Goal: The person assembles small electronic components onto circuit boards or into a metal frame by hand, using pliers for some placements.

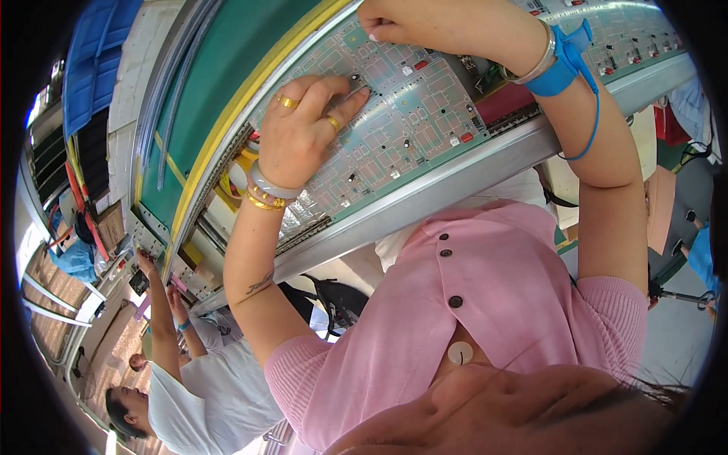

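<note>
A pale green circuit board (387, 140) with printed outlines and small parts lies between the rails of a line. My left hand (296, 133) rests over its left part, palm down. Its bent fingers are apart, two tips at the board beside a small dark cylindrical component (355, 76); the thumb is hidden. My right hand (406, 23) is over the board's far edge, with its fingers curled together. Whatever they may hold is hidden or too small to tell. A blue wrist strap (557, 68) with a cord circles my right wrist.
A metal rail (447, 186) runs along the near side, and a yellow edge (220, 129) along the far side, beside a green surface (227, 45). Another populated board (629, 45) lies to the right. At lower left, a co-worker in a pale shirt (212, 406) reaches toward the line.
</note>
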Tool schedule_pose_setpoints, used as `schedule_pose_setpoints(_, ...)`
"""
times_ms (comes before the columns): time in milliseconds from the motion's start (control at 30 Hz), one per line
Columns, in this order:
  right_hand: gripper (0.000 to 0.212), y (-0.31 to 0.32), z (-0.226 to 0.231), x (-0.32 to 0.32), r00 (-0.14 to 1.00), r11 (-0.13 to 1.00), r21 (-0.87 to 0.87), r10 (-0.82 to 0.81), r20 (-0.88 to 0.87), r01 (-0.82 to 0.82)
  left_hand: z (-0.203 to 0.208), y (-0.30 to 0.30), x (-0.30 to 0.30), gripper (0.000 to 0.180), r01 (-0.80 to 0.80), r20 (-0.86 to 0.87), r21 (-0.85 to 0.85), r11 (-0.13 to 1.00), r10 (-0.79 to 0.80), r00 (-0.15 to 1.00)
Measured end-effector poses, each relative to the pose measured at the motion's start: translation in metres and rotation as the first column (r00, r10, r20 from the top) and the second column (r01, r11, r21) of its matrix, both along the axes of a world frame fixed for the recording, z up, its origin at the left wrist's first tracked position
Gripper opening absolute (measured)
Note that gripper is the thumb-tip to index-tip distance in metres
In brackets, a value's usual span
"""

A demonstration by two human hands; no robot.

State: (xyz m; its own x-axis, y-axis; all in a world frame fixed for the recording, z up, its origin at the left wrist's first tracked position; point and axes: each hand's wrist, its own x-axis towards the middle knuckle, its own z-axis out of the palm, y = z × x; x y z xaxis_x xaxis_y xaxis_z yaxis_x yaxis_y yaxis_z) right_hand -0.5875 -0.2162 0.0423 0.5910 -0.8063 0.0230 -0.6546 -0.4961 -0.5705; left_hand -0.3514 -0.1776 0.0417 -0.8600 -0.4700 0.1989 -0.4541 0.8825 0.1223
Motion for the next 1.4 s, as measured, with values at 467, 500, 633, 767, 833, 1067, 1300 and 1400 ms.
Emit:
schedule_pose_setpoints(467, 0.008, 0.04, 0.009, 0.024, 0.97, 0.972, -0.231, 0.094, 0.225, -0.041, 0.012, 0.029, 0.206, 0.019, -0.906, -0.298, -0.063, 0.42, 0.858, 0.418)
schedule_pose_setpoints(500, 0.008, 0.042, 0.008, 0.027, 0.974, 0.974, -0.22, 0.096, 0.207, -0.049, 0.007, 0.03, 0.218, 0.021, -0.924, -0.215, -0.076, 0.375, 0.899, 0.383)
schedule_pose_setpoints(633, 0.008, 0.042, 0.0, 0.036, 0.981, 0.955, -0.265, 0.162, 0.103, -0.13, -0.011, 0.02, 0.237, 0.025, -0.91, -0.145, 0.025, 0.413, 0.902, 0.406)
schedule_pose_setpoints(767, 0.01, 0.04, -0.007, 0.04, 0.985, 0.947, -0.29, 0.16, 0.056, -0.138, -0.011, 0.013, 0.226, 0.017, -0.907, -0.129, 0.143, 0.396, 0.916, 0.38)
schedule_pose_setpoints(833, 0.01, 0.037, -0.011, 0.039, 0.987, 0.943, -0.3, 0.159, 0.025, -0.144, -0.01, 0.011, 0.219, 0.014, -0.903, -0.142, 0.198, 0.38, 0.923, 0.357)
schedule_pose_setpoints(1067, 0.01, 0.045, -0.007, 0.042, 0.979, 0.928, -0.313, 0.201, -0.039, -0.203, 0.0, 0.026, 0.222, 0.014, -0.927, -0.118, 0.167, 0.337, 0.94, 0.321)
schedule_pose_setpoints(1300, 0.011, 0.042, -0.009, 0.039, 0.973, 0.924, -0.306, 0.214, -0.085, -0.229, 0.003, 0.018, 0.184, 0.014, -0.844, -0.389, 0.218, 0.491, 0.836, 0.386)
schedule_pose_setpoints(1400, 0.01, 0.022, -0.008, 0.031, 0.963, 0.941, -0.234, 0.263, 0.051, -0.245, 0.015, 0.02, 0.169, 0.013, -0.812, -0.349, 0.2, 0.548, 0.814, 0.464)
